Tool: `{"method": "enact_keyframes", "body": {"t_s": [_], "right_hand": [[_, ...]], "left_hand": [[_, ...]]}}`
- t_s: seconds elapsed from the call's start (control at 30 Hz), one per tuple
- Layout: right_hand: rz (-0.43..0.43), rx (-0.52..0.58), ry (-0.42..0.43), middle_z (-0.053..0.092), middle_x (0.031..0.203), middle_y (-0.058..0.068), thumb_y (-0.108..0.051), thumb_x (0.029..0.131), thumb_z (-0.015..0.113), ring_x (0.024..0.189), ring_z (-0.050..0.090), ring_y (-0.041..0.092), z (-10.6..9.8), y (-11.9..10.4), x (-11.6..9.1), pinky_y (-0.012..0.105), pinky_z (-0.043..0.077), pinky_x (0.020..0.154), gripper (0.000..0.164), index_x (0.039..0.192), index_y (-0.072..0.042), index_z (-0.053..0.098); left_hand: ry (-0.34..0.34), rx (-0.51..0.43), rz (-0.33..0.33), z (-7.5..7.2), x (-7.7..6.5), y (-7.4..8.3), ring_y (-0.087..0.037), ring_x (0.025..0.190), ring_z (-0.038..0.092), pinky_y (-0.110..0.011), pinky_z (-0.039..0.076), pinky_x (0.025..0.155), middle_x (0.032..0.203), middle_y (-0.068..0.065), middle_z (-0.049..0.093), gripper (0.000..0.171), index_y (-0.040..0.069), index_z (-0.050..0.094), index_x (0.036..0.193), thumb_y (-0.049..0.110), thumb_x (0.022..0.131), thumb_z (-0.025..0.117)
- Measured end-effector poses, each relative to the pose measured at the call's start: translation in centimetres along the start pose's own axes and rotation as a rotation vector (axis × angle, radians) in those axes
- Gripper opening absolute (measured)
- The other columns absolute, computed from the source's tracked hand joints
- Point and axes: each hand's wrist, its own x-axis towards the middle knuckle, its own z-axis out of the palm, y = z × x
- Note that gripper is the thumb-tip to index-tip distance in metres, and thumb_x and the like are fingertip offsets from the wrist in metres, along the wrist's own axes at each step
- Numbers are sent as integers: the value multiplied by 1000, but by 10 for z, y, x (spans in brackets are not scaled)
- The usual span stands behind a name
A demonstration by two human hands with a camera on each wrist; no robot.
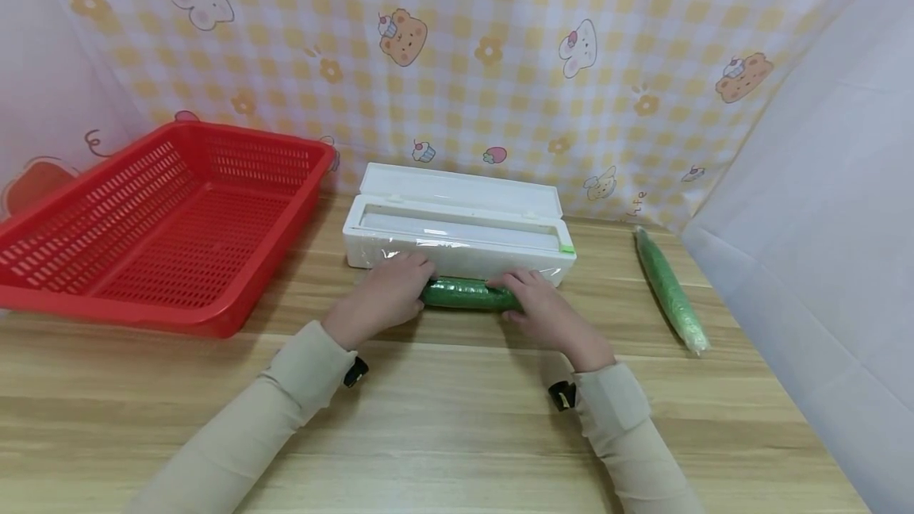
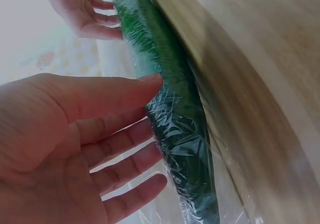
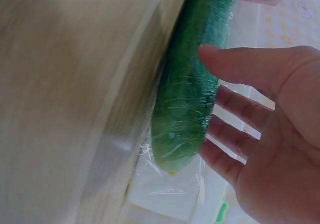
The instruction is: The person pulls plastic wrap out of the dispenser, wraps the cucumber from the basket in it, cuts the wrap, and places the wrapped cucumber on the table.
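Observation:
A green cucumber (image 1: 460, 294) wrapped in clear cling film lies crosswise on the table, right before a white cling film dispenser box (image 1: 457, 259). My left hand (image 1: 389, 292) holds its left end and my right hand (image 1: 546, 312) its right end. In the left wrist view, the thumb presses on the film-covered cucumber (image 2: 175, 119) with the fingers behind it. The right wrist view shows a similar hold near the cucumber's rounded tip (image 3: 175, 154). Loose clear film (image 3: 167, 190) extends past that end. The dispenser's lid (image 1: 460, 190) stands raised at the back.
A red plastic basket (image 1: 232, 312) with slotted walls stands at the left. Far right on the wooden table (image 1: 457, 435) lies another film-wrapped cucumber (image 1: 670, 288). Behind the dispenser hangs a yellow checked cloth (image 1: 493, 93). A bright green piece (image 1: 567, 249) sits at the dispenser's right end.

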Motion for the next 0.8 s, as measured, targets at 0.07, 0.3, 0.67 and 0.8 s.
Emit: {"method": "enact_keyframes", "body": {"t_s": [0.07, 0.3, 0.67, 0.8], "right_hand": [[8, -8, 4, 54, 124, 10, -3, 80, 70, 114, 49, 31, 1, 0, 1, 48, 40, 97, 45, 122, -8, 55], [9, -60, 51, 58, 118, 8, 0, 76, 71, 111, 52, 31, 5, -3, 2, 48, 42, 94, 41, 114, -10, 57], [19, -82, 48, 61, 114, 5, -9, 74, 76, 105, 54, 28, 5, -6, 2, 44, 44, 91, 40, 111, -11, 59], [22, -111, 32, 60, 113, 4, -14, 73, 78, 103, 54, 27, 4, -9, 1, 42, 44, 89, 43, 111, -11, 58]], "left_hand": [[3, 2, 2, 0, 0, 0, -21, 97, 52, -37, 46, 90, 106, -6, 58, 34, 5, 60, 112, 6, 79, 70], [-8, -9, 5, 0, -1, 0, -20, 97, 53, -35, 47, 88, 106, -5, 59, 33, 6, 61, 109, 10, 78, 73], [-34, -43, 20, -4, -2, 0, -21, 98, 55, -38, 46, 89, 104, -4, 60, 37, 7, 62, 107, 17, 75, 78], [-36, -66, 32, -4, -3, -1, -18, 93, 55, -37, 46, 86, 99, -2, 60, 38, 8, 61, 103, 17, 71, 80]]}}
